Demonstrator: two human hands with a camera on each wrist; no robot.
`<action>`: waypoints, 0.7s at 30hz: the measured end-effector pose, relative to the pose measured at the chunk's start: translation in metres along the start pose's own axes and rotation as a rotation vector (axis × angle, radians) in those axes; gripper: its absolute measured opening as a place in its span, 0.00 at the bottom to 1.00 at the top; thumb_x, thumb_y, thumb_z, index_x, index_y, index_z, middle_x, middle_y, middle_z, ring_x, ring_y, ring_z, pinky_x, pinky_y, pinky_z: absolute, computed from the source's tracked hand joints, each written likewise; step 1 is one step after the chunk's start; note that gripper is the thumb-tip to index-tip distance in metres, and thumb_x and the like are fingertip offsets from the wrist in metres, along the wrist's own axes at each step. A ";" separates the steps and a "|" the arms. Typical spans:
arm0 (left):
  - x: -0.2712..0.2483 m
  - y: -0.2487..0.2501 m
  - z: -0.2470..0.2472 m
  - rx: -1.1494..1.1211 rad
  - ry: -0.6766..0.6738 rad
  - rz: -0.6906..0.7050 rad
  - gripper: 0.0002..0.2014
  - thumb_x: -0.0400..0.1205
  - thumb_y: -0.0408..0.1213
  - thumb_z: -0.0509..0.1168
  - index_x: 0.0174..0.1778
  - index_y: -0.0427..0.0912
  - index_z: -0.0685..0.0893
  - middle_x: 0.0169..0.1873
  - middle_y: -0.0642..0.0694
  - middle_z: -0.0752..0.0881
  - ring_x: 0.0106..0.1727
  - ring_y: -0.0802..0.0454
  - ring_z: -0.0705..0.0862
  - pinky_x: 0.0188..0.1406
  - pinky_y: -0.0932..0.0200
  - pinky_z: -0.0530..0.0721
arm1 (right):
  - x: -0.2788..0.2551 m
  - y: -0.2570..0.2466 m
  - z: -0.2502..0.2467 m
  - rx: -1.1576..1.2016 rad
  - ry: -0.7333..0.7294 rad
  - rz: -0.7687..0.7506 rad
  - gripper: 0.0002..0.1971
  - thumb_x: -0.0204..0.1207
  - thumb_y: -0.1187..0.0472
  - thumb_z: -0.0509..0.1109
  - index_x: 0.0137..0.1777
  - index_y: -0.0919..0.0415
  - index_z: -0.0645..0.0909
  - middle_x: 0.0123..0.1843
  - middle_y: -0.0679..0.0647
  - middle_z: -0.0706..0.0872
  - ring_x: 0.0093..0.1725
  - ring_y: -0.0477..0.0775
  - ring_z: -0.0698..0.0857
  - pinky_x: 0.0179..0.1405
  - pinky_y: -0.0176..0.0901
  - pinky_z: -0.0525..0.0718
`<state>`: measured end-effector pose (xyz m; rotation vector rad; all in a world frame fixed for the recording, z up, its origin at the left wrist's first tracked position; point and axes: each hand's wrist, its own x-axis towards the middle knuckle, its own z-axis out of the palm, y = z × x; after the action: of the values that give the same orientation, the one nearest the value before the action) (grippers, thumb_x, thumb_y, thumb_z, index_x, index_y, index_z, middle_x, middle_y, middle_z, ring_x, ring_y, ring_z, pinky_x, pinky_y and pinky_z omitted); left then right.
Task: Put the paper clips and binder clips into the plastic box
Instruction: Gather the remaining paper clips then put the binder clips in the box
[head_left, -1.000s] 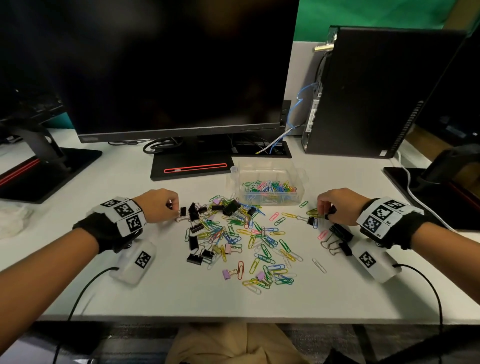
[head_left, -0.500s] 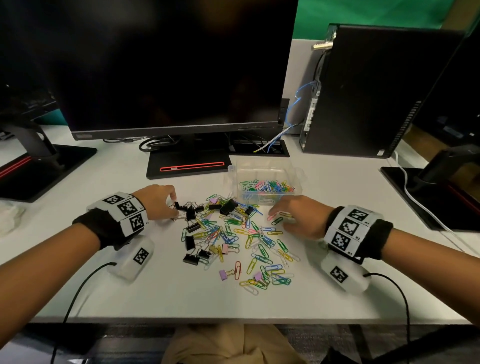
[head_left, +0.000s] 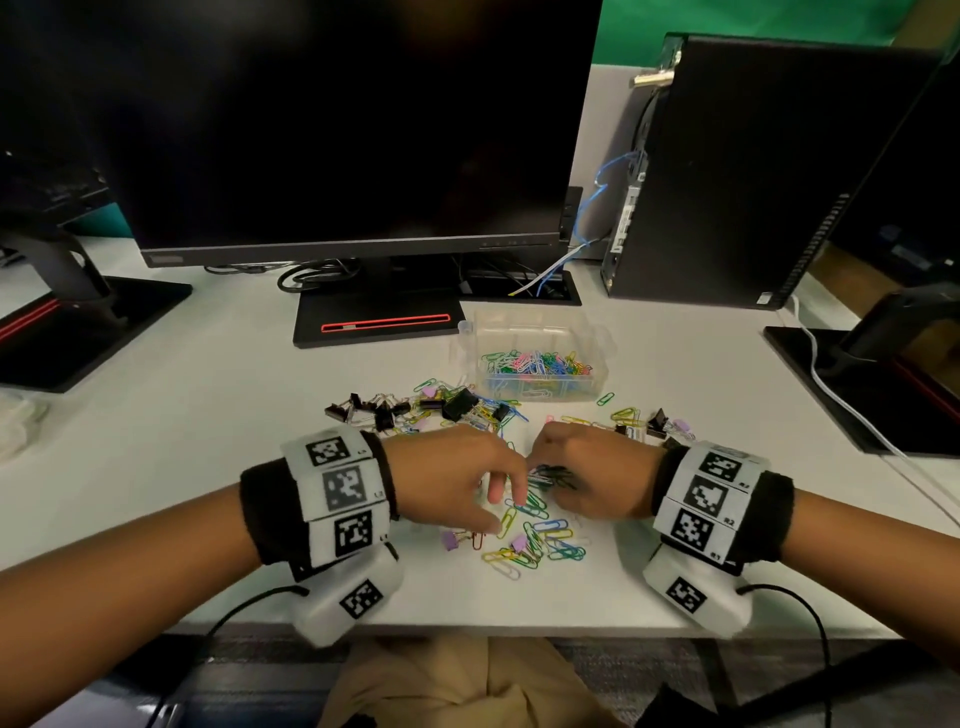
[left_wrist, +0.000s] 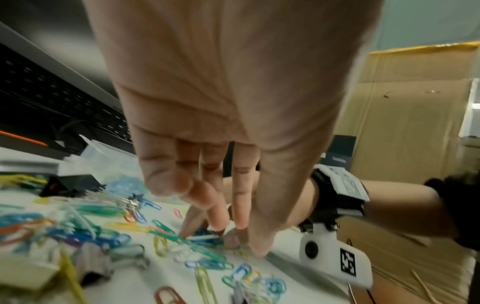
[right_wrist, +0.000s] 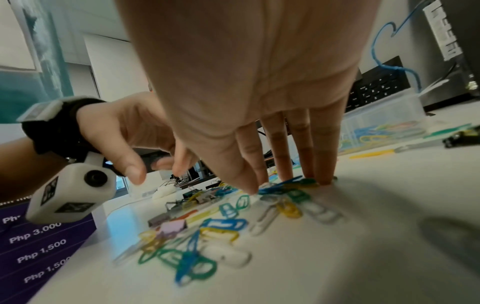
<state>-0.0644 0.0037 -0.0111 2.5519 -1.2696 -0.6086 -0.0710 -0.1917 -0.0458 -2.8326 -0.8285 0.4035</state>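
Mid-desk, near front edge: coloured wire paper clips (head_left: 540, 535) are raked together
Left hand (head_left: 447, 480): fingers loosely spread
Right hand (head_left: 587, 467): straight fingers pressed together on clips

Left hand (head_left: 457, 480) and right hand (head_left: 592, 470) nearly meet, palms down. Fingers (right_wrist: 323, 162) extended, tips low. Forearms angle inward.

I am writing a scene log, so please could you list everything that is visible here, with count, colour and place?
paper clips: many, mixed colours, loose on desk; more in box
binder clips: several, black and lilac, among the paper clips
plastic box: one, clear, behind the pile
monitor: one, black, at back
computer tower: one, black, back right
desk: one, white
left hand: fingers down on clips
right hand: fingers down on clips
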 end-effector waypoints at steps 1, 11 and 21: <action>0.003 0.002 0.004 0.021 -0.020 0.019 0.14 0.78 0.42 0.68 0.59 0.50 0.81 0.49 0.52 0.82 0.32 0.74 0.72 0.33 0.80 0.66 | -0.003 -0.001 0.000 0.011 -0.002 -0.011 0.21 0.75 0.61 0.66 0.68 0.54 0.77 0.62 0.57 0.78 0.62 0.56 0.78 0.63 0.43 0.76; 0.019 0.007 0.026 0.102 -0.074 0.044 0.11 0.79 0.43 0.66 0.53 0.43 0.83 0.51 0.45 0.83 0.49 0.52 0.76 0.50 0.59 0.73 | -0.024 0.003 0.001 0.035 -0.076 0.067 0.49 0.59 0.39 0.79 0.78 0.53 0.63 0.66 0.51 0.70 0.65 0.49 0.73 0.67 0.36 0.70; 0.005 -0.022 0.002 0.055 0.048 -0.062 0.09 0.78 0.44 0.67 0.49 0.45 0.84 0.43 0.53 0.86 0.31 0.67 0.74 0.32 0.73 0.69 | -0.005 0.005 0.006 0.175 -0.144 0.127 0.51 0.52 0.43 0.84 0.76 0.45 0.62 0.64 0.53 0.63 0.66 0.53 0.71 0.73 0.45 0.71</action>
<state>-0.0476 0.0129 -0.0227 2.6427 -1.2109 -0.5284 -0.0747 -0.1979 -0.0517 -2.7255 -0.6049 0.6695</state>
